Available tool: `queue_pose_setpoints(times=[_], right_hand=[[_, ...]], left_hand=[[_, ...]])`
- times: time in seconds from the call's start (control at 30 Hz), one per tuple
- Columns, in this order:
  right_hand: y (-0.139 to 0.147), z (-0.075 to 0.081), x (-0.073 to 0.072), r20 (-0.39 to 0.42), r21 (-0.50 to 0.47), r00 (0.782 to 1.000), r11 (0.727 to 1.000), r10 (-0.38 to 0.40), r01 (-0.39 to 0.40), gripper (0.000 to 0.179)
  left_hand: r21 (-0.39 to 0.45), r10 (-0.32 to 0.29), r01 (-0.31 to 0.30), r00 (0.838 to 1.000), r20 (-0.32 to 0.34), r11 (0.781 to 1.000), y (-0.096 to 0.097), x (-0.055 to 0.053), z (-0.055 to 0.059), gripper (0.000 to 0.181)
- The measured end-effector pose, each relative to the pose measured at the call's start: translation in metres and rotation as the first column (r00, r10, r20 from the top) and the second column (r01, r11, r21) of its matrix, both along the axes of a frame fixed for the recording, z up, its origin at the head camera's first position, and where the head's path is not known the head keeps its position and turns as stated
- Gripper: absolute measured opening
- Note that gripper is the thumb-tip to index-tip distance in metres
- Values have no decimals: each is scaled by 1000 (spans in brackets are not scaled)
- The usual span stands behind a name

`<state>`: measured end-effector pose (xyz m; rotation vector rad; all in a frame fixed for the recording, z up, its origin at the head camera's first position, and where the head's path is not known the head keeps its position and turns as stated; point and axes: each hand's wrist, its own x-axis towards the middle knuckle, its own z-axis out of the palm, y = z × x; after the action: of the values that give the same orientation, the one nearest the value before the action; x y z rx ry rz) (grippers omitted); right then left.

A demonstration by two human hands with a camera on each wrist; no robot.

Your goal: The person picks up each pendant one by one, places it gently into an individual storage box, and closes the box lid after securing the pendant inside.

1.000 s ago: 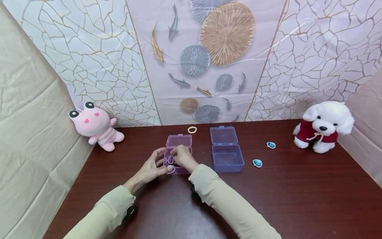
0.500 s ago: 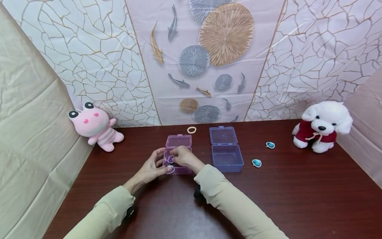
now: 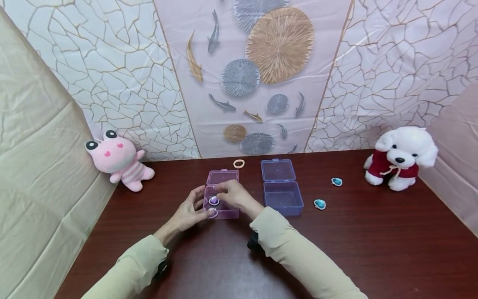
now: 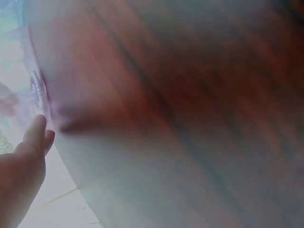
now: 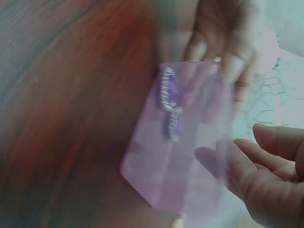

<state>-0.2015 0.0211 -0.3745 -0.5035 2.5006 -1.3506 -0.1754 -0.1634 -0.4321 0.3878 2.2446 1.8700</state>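
My left hand (image 3: pixel 189 211) grips the left side of a clear pink plastic box (image 3: pixel 230 214), thumb at the front and fingers along the side. Its hinged lid (image 3: pixel 223 177) stands back, away from me. Inside lie two purple gem ornaments with pale beaded rims, one in the middle left (image 3: pixel 213 201) and one by the front wall (image 3: pixel 212 213). Over the box's right part is my right hand (image 3: pixel 233 194); in the right wrist view its thumb and fingers (image 5: pixel 270 166) are apart, with nothing between them, and one fingertip reaches inside the wall.
Right of the pink box stands an open blue plastic box (image 3: pixel 283 197). Two blue gem ornaments lie further right, one nearer (image 3: pixel 320 204) and one farther (image 3: pixel 337 182). A pale ring (image 3: pixel 239 164) lies behind. A pink plush frog (image 3: pixel 121 160) and white plush dog (image 3: pixel 403 155) sit at the back.
My right hand has let go of the upper purple gem ornament, which now lies flat in the box. The hand has shifted slightly right. My left hand stays on the box.
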Motion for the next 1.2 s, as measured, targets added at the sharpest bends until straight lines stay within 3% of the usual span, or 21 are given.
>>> queue_pose_setpoints(times=[0.13, 0.27, 0.37, 0.43, 0.53, 0.67, 0.73, 0.8, 0.9, 1.03, 1.2], right_hand=[[29, 14, 3, -58, -114, 998, 993, -24, 17, 31], [79, 23, 3, -45, -290, 997, 956, -66, 50, 30], [124, 21, 3, -36, -357, 988, 925, -151, 129, 30], [155, 17, 3, -34, -364, 977, 913, -212, 185, 32], [200, -3, 0, -25, -384, 966, 894, -258, 229, 30], [237, -20, 4, -6, -242, 951, 923, -311, 300, 32], [244, -19, 9, 10, -103, 940, 935, -340, 339, 37], [251, -24, 10, 24, -39, 941, 940, -337, 338, 37], [257, -29, 10, 54, -5, 948, 949, -314, 314, 37], [261, -35, 8, 31, 5, 961, 962, -274, 274, 35], [264, -42, 9, -2, 83, 962, 959, -273, 272, 30]], left_hand=[[-18, 77, -79, 995, -67, 997, 3, 2, 9, 89], [33, 138, -135, 982, -131, 990, 25, 10, 32, 91], [102, 99, -86, 987, -126, 991, 55, 21, 47, 92], [131, 49, -35, 993, -105, 991, 77, 28, 51, 93], [169, -25, 35, 998, -60, 985, 107, 33, 47, 94], [208, -51, 50, 999, 2, 977, 135, 31, 31, 93], [214, -34, 26, 999, 33, 976, 144, 26, 24, 93], [203, -12, 1, 999, 52, 979, 150, 21, 16, 93], [197, 10, -24, 997, 70, 980, 157, 15, 9, 94], [202, 20, -37, 996, 86, 979, 164, 8, 4, 94], [194, 26, -41, 996, 81, 980, 171, 1, -1, 92]])
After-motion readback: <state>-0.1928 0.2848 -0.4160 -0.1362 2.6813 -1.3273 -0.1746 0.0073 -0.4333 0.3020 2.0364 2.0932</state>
